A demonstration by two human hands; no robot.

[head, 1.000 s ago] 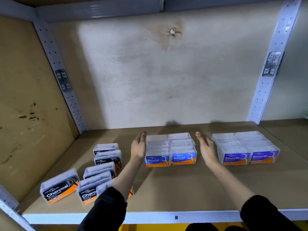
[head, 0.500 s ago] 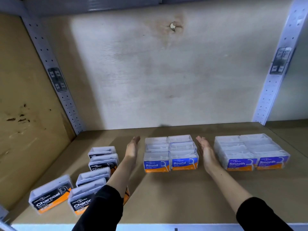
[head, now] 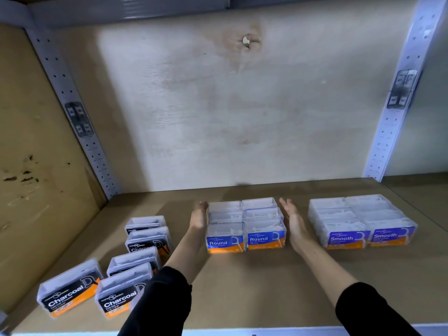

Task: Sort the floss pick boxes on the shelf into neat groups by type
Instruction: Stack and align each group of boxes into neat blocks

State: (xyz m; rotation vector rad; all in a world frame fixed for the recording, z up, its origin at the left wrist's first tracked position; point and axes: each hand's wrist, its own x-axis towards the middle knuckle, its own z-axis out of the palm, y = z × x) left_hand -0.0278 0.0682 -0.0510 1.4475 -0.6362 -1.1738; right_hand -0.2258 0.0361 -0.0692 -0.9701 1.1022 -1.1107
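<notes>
Round boxes [head: 246, 225], left hand [head: 199, 218] closer now

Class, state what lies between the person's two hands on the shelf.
In the head view, the block of clear plastic, blue-and-orange-labelled Round floss pick boxes lies between the open left hand and right hand.

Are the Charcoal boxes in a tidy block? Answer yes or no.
No, the Charcoal boxes sit scattered and skewed, unlike the squared Round block.
</notes>
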